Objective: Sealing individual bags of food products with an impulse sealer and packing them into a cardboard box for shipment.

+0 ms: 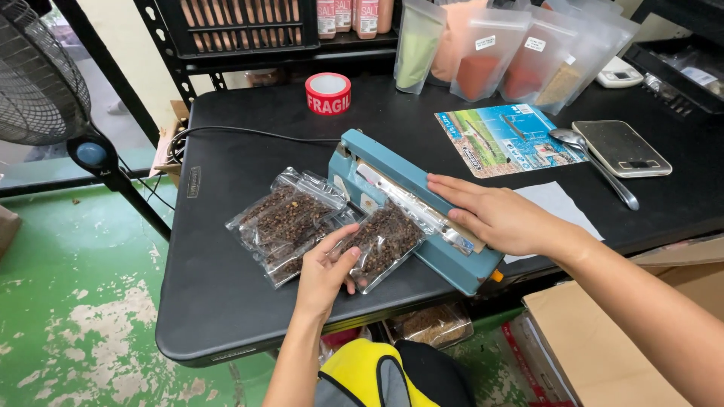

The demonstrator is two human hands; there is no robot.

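Now left hand point(326, 273) grips spice pouch point(383, 240) at sealer point(411, 215); right hand point(494, 218) flat, pressing sealer arm.

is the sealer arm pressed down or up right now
Down. The right hand lies flat on the blue sealer, its arm closed on the mouth of the clear pouch.

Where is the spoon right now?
In the head view, the spoon lies at the table's right, between the blue card and the scale, beyond the right hand.
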